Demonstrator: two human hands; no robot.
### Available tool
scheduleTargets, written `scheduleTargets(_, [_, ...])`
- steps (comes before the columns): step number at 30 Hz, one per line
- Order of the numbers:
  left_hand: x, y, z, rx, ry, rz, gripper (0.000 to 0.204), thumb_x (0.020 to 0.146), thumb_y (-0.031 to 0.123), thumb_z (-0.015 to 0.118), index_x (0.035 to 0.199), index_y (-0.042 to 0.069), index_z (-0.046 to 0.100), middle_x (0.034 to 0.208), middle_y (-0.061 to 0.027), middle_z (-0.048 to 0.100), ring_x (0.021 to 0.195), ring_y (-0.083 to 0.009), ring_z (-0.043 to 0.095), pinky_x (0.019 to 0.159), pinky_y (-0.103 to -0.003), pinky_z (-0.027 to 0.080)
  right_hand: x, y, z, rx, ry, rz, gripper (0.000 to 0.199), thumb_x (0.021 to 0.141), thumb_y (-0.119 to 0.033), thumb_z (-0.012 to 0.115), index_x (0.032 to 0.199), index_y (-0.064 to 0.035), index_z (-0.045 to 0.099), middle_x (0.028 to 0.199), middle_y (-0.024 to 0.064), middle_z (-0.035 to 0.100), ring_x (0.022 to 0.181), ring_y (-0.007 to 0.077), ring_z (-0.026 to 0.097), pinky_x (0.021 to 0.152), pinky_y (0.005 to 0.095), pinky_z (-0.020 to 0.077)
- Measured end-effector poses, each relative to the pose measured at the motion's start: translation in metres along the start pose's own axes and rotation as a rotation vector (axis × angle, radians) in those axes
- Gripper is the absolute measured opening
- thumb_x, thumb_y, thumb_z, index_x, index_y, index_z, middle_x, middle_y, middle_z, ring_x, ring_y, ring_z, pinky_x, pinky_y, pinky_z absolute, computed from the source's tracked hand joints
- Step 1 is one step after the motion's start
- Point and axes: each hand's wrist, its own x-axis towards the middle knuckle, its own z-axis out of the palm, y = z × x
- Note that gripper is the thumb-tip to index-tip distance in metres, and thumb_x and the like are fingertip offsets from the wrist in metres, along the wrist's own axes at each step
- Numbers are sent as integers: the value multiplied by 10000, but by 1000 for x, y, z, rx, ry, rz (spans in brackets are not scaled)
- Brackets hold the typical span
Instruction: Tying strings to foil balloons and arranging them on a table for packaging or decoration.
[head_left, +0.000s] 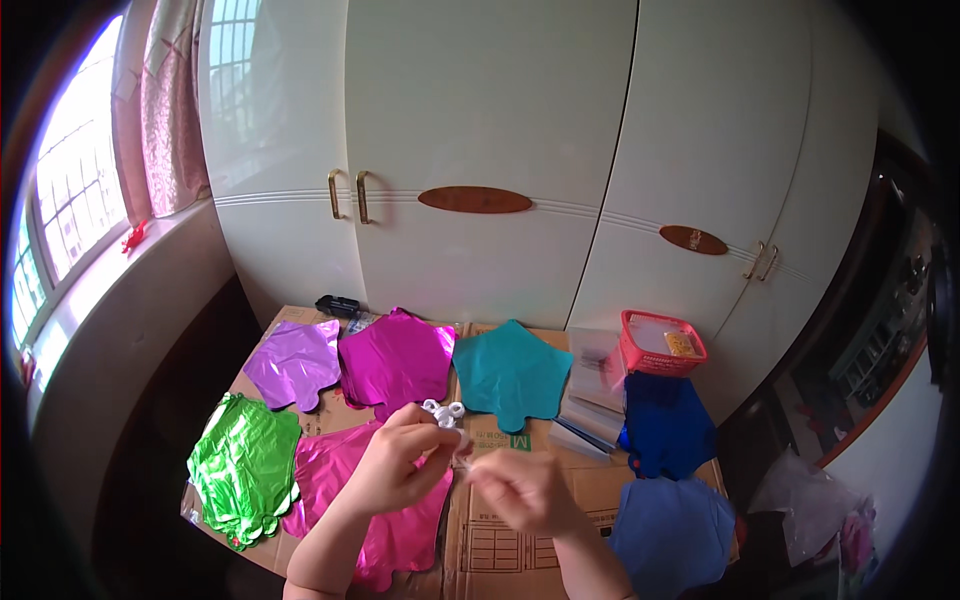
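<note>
We see our left hand (392, 462) pinching a small white looped ribbon piece (443, 412), glossy and curled, above the pink foil balloon (400, 520) on the cardboard-covered tabletop (520, 530). Our right hand (522, 490) is blurred, fingers closed just beside it; we cannot tell what it grips.

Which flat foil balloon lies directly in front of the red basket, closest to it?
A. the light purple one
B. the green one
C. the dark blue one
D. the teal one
C: the dark blue balloon lies right below the red basket, on the person's right.
</note>
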Motion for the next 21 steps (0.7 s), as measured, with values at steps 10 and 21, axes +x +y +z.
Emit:
scheduleTargets(10, [-2,-8,-3,67,-107,-2,175,802,-38,522,912,4,652,809,-71,639,759,-135,580,719,-257,454,-4,14,-1,52,63,183,76,857,-109,565,877,-47,605,709,81,618,594,173,604,541,291,467])
scheduleTargets(21, [-1,-17,11,-84,-46,-125,140,862,65,559,952,33,661,772,-64,600,687,-125,487,646,-283,413,2,10,3,-170,267,64,77,773,-34,671,849,-46,657,661,30,556,501,83,473,466,230,390])
